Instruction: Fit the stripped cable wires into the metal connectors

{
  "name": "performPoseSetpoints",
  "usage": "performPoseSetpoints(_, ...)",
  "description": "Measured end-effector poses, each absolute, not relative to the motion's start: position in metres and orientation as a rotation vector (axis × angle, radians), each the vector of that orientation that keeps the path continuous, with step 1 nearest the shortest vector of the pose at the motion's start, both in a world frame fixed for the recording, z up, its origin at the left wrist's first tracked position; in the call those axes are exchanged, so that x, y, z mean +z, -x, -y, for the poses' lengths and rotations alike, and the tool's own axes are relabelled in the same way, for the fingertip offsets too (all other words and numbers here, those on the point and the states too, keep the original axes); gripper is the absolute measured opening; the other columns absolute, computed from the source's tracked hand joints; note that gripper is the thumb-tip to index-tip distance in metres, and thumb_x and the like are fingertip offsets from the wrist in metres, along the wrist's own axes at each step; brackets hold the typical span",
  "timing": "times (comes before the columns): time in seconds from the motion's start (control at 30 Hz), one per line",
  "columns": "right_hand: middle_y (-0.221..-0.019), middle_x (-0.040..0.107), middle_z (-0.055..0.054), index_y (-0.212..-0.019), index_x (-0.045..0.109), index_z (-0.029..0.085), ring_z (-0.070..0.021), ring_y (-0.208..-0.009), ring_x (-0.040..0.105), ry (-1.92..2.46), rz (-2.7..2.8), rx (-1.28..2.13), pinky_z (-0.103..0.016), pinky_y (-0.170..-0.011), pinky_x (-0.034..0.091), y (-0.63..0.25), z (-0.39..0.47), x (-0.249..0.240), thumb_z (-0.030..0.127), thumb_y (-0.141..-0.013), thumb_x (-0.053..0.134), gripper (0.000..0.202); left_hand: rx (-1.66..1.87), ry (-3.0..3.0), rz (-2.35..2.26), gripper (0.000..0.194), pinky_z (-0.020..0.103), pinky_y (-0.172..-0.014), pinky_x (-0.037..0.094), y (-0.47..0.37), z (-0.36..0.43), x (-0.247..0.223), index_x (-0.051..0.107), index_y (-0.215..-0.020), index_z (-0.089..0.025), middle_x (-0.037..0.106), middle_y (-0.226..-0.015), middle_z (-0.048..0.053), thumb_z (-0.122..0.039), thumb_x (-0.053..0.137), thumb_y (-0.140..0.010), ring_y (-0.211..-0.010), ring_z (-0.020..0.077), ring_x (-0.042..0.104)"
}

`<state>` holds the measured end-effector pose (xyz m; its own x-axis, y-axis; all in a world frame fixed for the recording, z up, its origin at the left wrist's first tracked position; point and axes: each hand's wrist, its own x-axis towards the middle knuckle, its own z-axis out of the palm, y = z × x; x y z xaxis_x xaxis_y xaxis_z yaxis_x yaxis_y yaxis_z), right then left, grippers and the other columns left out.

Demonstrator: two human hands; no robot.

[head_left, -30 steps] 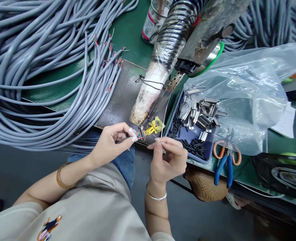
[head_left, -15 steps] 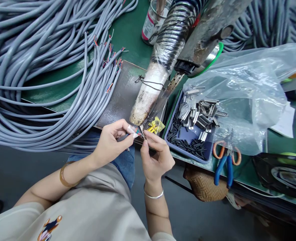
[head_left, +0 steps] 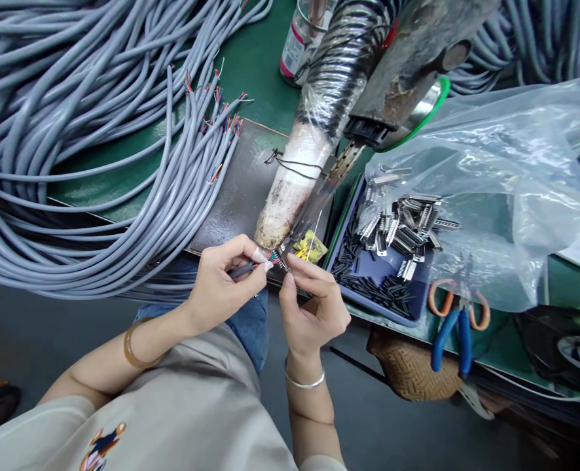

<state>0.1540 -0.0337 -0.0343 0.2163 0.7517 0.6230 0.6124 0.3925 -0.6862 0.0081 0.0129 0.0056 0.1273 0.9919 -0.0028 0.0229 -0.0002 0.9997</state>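
Between thumb and index finger, my left hand (head_left: 228,278) pinches the end of a grey cable (head_left: 242,269), whose thin coloured wires (head_left: 273,256) fan out at the fingertips. My right hand (head_left: 314,304) closes its thumb and fingers on a small metal connector (head_left: 283,260), which meets the wires. Both hands are just below the stained tip of a white-wrapped hose (head_left: 283,203) and a metal tool (head_left: 346,160) slanting down beside it. Yellow pieces (head_left: 310,247) lie right of the connector.
Grey cables (head_left: 172,216) cover the left side. A blue tray (head_left: 417,314) holds metal connectors (head_left: 410,226) and black sleeves (head_left: 376,294), partly under a plastic bag (head_left: 506,190). Pliers (head_left: 452,337) and orange-handled scissors (head_left: 481,311) lie at the table edge. A jar (head_left: 297,49) stands behind.
The view has shifted slightly, so the tray and pliers appear further right. Both hands stay together at the connector, which is turned a little differently.
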Motion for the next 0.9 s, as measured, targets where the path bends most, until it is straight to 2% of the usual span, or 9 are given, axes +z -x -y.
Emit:
performPoseSetpoints(0.33, -0.109, 0.081, -0.005, -0.095, 0.062, 0.024, -0.0178, -0.09, 0.08, 1.302, 1.48, 0.126, -0.032, -0.075, 0.068, -0.154, 0.03, -0.034, 0.01, -0.09, 0.072, 0.018, 1.112, -1.304, -1.161, 0.015, 0.019, -0.052, 0.044, -0.009, -0.013, 0.006, 0.06, -0.072, -0.019, 0.054, -0.059, -0.004, -0.021, 0.074, -0.078, -0.056, 0.0091, 0.054)
performPoseSetpoints(0.5, -0.106, 0.081, -0.004, -0.095, 0.063, 0.024, -0.0167, -0.092, 0.079, 1.333, 1.448, 0.211, -0.03, -0.077, 0.065, -0.155, 0.031, -0.028, 0.011, -0.091, 0.071, 0.016, 1.082, -1.244, -1.121, 0.014, 0.019, -0.054, 0.046, -0.008, -0.013, 0.01, 0.062, -0.074, -0.018, 0.063, -0.064, -0.001, -0.021, 0.074, -0.079, -0.057, 0.0091, 0.056)
performPoseSetpoints(0.63, -0.087, 0.073, 0.001, -0.094, 0.069, 0.024, -0.0148, -0.08, 0.072, 1.394, 1.414, 0.188, -0.028, -0.07, 0.06, -0.162, 0.035, -0.017, 0.012, -0.091, 0.072, 0.013, 0.969, -1.112, -1.048, 0.016, 0.02, -0.061, 0.052, -0.004, -0.012, 0.008, 0.064, -0.077, -0.016, 0.073, -0.079, 0.004, -0.024, 0.077, -0.078, -0.065, 0.0103, 0.063)
performPoseSetpoints(0.73, -0.081, 0.066, 0.003, -0.096, 0.073, 0.027, -0.0118, -0.071, 0.064, 1.402, 1.533, 0.104, -0.026, -0.064, 0.054, -0.167, 0.04, -0.009, 0.012, -0.089, 0.077, 0.017, 0.923, -1.055, -0.999, 0.016, 0.02, -0.067, 0.054, -0.002, -0.01, 0.007, 0.065, -0.076, -0.016, 0.075, -0.082, 0.006, -0.023, 0.08, -0.077, -0.071, 0.0114, 0.066)
performPoseSetpoints(0.9, -0.086, 0.067, 0.002, -0.1, 0.07, 0.025, -0.0105, -0.071, 0.064, 1.382, 1.77, 0.145, -0.023, -0.065, 0.053, -0.166, 0.041, -0.002, 0.011, -0.092, 0.073, 0.016, 0.905, -1.025, -0.947, 0.014, 0.019, -0.066, 0.052, 0.0, -0.007, 0.006, 0.066, -0.077, -0.015, 0.073, -0.08, 0.005, -0.019, 0.079, -0.076, -0.07, 0.0096, 0.064)
